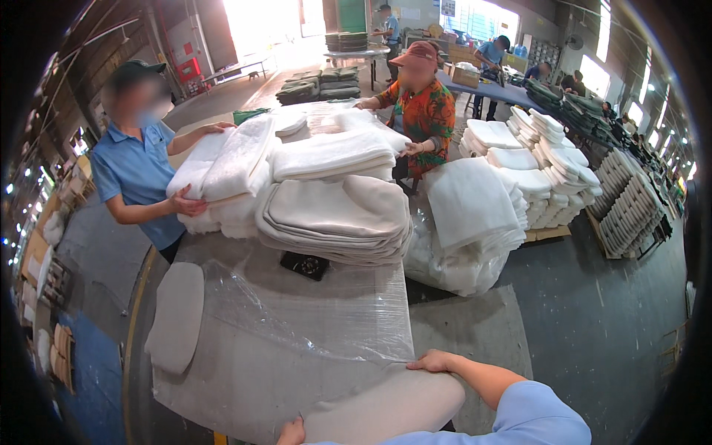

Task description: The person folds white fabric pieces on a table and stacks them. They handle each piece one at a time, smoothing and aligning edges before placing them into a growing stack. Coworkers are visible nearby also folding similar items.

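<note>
At the near edge of the table, a pale grey oblong fabric piece (386,406) with rounded ends lies in front of me. My right hand (433,361) is closed on its far edge, fingertips next to the clear plastic sheet (311,315). My left hand (292,432) is closed at the piece's left end, partly cut off by the lower frame edge. A similar pale oblong piece (176,319) lies flat at the table's left side. Ahead stands a stack of folded grey covers (337,219), with a black flat item (305,265) in front of it.
A person in a blue shirt (137,167) holds white padding (230,159) at the far left of the table. Another in an orange patterned shirt (426,111) handles white padding opposite. Bagged white pads (475,211) and stacked pads (534,178) stand to the right.
</note>
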A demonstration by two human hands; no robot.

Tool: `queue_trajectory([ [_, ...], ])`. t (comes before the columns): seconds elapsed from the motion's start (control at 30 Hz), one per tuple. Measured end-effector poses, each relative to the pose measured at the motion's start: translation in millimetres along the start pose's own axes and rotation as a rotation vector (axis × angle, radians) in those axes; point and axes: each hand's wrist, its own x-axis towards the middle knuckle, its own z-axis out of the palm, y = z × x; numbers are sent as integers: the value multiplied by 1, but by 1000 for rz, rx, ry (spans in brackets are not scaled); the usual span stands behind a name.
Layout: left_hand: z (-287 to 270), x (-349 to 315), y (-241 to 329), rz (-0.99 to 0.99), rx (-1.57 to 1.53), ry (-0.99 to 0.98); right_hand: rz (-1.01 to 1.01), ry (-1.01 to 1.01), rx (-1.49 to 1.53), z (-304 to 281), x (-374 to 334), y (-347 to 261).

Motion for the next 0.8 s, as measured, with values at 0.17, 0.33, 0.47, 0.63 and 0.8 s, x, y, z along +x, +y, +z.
queue_trajectory([
  [0.17,-1,1,5,-12,-19,0,3,30,-44,-2,7,4],
  [0.33,-2,-3,7,-45,-41,-1,-33,23,-21,1,4,4],
  [0.47,-3,-8,9,-67,-57,-2,1,9,-10,1,2,1],
  [0.63,-5,-8,12,-62,-49,-2,-10,25,15,1,3,5],
  [0.8,-6,-4,13,-52,-38,-1,-26,28,-5,1,2,3],
])
